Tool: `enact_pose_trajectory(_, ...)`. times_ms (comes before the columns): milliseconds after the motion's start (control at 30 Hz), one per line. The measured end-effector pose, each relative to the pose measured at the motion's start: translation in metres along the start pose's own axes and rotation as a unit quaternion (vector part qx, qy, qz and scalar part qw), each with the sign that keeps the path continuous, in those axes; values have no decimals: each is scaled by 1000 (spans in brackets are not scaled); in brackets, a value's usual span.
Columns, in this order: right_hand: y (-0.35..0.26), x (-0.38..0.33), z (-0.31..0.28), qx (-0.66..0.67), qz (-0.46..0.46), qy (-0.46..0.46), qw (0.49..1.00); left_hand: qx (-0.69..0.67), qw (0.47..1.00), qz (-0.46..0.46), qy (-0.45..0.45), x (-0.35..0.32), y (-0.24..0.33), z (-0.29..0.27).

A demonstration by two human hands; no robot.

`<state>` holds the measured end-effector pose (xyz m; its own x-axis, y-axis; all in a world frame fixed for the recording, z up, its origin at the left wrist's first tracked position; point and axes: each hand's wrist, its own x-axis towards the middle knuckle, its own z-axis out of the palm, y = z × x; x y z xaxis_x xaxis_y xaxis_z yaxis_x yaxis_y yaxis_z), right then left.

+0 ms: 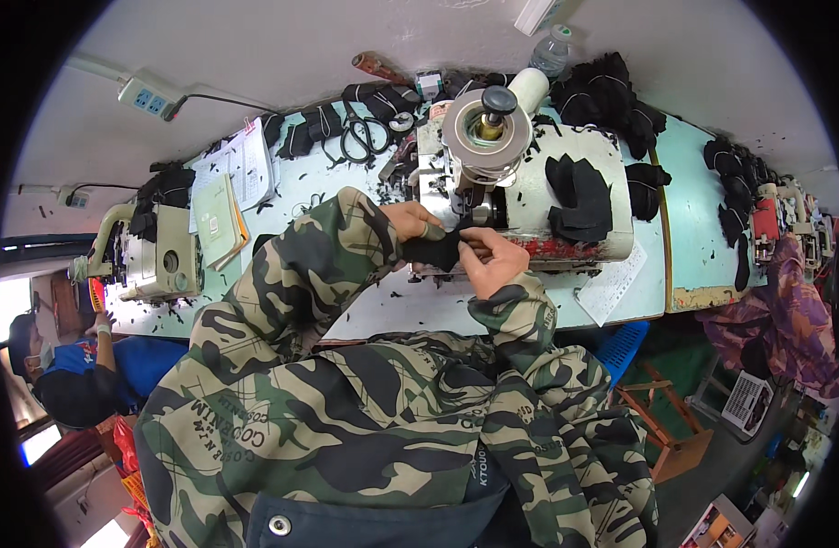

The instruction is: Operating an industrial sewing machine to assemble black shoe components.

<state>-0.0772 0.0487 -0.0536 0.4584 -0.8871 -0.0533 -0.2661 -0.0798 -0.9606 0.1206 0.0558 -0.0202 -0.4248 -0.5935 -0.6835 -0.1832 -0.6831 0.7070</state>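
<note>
Two bare hands, one black fabric piece [438,253], center of frame, just in front of the sewing head. Left grip [414,222] closed on its left part; right grip [494,263] pinching its right edge, thumb and fingers together. Three machines: main white sewing machine [579,151] center, one cream machine [170,260] at left, one red-and-white machine [786,219] at far right. On the desk [314,173]: one pair of black scissors [363,139], upper middle; one clear bottle [552,55], top, behind the main machine; one green notebook [217,222] partly over papers [246,169], left; one loose sheet [614,286], right of center. Cut black pieces [579,205] overlap on the main machine's bed, count unclear. Tied black bundles [602,96] along the wall: several, too overlapped to count. Two other people: one in blue [150,370] at left, one in purple patterned clothing [794,292] at right. Writing: dark capitals on the camouflage jacket [346,411]; printing on papers and loose sheet too small to read.
</note>
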Motion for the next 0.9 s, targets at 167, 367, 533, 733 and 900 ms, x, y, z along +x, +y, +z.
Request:
enact_pose_trajectory(167, 7, 8, 8, 178, 108, -55, 977, 2, 997, -28, 66, 19, -10, -31)
enact_pose_trajectory(367, 6, 12, -5, 130, 78, -31, 988, -13, 983, -31, 178, 26, 14, -2)
enact_pose_trajectory(533, -10, 13, -31, -235, -31, 57, 970, -48, 973, -6, 224, 20, 14, 30)
enact_pose_trajectory(733, -25, -2, -45, -11, 17, 93, 995, -3, 962, 137, 236, 30, -15, -19)
enact_pose_trajectory(900, -52, 17, -117, -196, -230, 343, 889, 570, 747, -143, 310, 10, -79, -57)
